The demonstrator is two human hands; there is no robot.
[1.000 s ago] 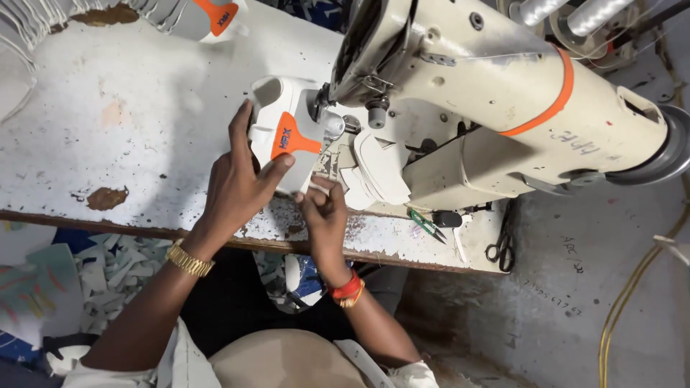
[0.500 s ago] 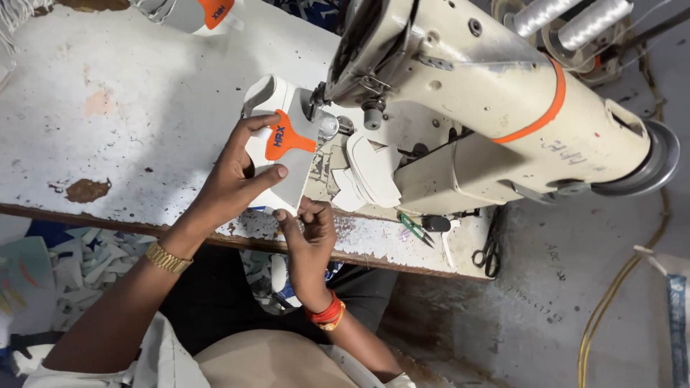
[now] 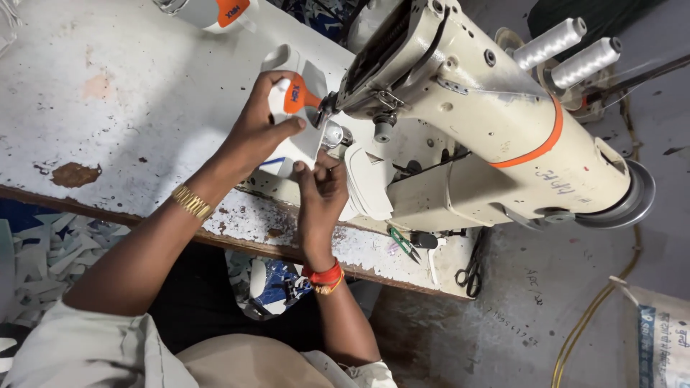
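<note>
— What did we have in our hands at that moment?

— Our left hand (image 3: 260,129) lay over the white shoe-upper piece with the orange patch (image 3: 295,97), fingers (image 3: 277,79) curled over its top edge and the thumb pressed against its face, so they were clamped on it. The piece sat on the worn white counter with chipped paint (image 3: 108,108), right against the needle area of the cream industrial sewing machine with an orange band (image 3: 489,122).

— And our right hand?

— Our right hand (image 3: 322,190) was just below the piece, fingers (image 3: 316,169) together and pinching its lower edge near the small metal wheel (image 3: 333,134) under the machine head. The two hands were close, nearly touching.

— What were we wearing?

— A gold bracelet (image 3: 191,202) on the left wrist, and red and gold bangles (image 3: 325,279) on the right.

— What else lay around us?

— Another white and orange shoe piece (image 3: 215,11) rested at the far edge of the counter. Two white thread spools (image 3: 568,50) stood behind the machine. Green-handled snips (image 3: 404,243) lay on the counter's near edge under the machine, and black scissors (image 3: 471,269) hung just beside them at the edge. White offcuts (image 3: 43,248) were scattered on the floor to our left, and a yellow cable (image 3: 604,302) ran across the grey floor on the right.
</note>
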